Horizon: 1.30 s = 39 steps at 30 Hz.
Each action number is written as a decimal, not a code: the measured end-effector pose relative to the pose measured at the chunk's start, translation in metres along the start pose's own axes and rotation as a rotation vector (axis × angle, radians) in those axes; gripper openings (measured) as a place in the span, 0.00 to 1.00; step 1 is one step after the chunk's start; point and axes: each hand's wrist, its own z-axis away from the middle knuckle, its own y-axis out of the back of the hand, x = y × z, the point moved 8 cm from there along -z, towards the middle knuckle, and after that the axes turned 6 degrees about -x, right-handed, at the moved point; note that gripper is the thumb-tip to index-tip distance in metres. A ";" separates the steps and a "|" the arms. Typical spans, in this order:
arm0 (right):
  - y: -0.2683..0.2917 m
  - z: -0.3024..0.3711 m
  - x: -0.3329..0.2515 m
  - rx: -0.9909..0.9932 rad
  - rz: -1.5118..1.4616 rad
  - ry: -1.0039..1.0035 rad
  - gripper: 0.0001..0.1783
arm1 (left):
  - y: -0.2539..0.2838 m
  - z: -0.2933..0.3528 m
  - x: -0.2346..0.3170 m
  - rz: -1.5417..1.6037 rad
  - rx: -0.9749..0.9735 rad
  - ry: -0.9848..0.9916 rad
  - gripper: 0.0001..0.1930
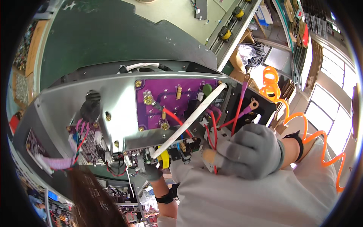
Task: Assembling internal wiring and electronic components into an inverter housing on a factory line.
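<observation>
In front of me stands an open metal chassis (121, 92) with a purple circuit board (159, 89) on its inner wall. A white sleeved rod or tube (191, 119) slants across it. My right hand (251, 153), in a grey glove with a bare fingertip, is closed around a red cable (214, 132) at the chassis's right end. Just above it, two red cables with ring lugs (254, 104) stick up. My left hand (153, 173), also gloved, is at the lower edge beneath a small component board (176, 153). Its fingers are mostly hidden there.
An orange coiled air hose (298, 115) hangs at the right. Behind the chassis lies a dark green mat (124, 38), with a rail (230, 28) beyond it. Parts bins (24, 85) line the left side. Long hair (92, 196) hangs into view at the lower left.
</observation>
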 end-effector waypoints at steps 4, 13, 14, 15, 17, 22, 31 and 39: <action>-0.005 0.003 0.002 0.048 0.025 0.000 0.18 | -0.015 0.006 -0.045 0.455 0.076 0.145 0.19; -0.002 -0.013 0.010 -0.188 -0.032 -0.166 0.23 | -0.010 0.000 -0.079 0.486 0.157 0.267 0.15; -0.008 -0.016 0.011 -0.263 -0.007 -0.187 0.24 | -0.009 0.003 -0.064 0.688 0.188 0.369 0.19; -0.010 -0.018 0.012 -0.302 -0.026 -0.212 0.23 | -0.009 -0.001 -0.040 0.746 0.162 0.348 0.21; -0.007 -0.029 0.013 -0.335 -0.061 -0.199 0.17 | -0.002 0.004 -0.037 0.776 0.169 0.331 0.22; -0.016 -0.053 0.007 -0.218 -0.081 -0.108 0.10 | 0.008 0.029 -0.063 0.970 0.289 0.366 0.18; -0.029 -0.042 -0.004 -0.210 -0.129 -0.397 0.18 | 0.019 0.066 -0.104 1.188 0.478 0.375 0.16; -0.028 -0.044 -0.003 -0.101 0.280 0.013 0.27 | 0.017 0.068 -0.114 1.262 0.494 0.347 0.18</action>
